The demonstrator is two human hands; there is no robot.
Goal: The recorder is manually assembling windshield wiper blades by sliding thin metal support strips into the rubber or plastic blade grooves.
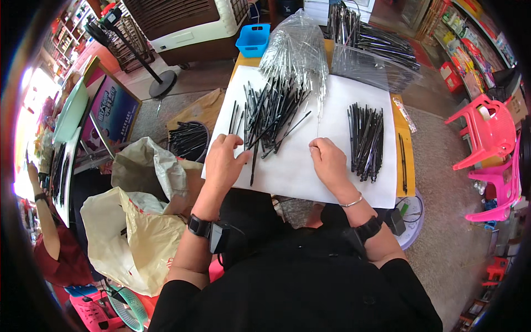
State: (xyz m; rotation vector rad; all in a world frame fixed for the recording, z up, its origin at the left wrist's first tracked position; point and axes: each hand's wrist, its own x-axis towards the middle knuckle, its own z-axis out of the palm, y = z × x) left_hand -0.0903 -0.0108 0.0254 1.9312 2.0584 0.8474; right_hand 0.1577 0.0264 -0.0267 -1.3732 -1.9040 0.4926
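Note:
A loose heap of thin black rods lies across the middle of a white sheet on the table. My left hand rests at the heap's near left edge, fingers bent and the thumb held apart, with nothing visibly gripped. Between the thumb and fingertips of my right hand is the near end of a thin silvery rod. That rod points away toward a clear plastic bag full of similar silvery rods. To the right lies a neater bundle of black rods.
Behind the sheet are a blue basket and a clear box beside more black rods. Open sacks and a tub of black rods stand left. Pink chairs are at right; another person's arm shows far left.

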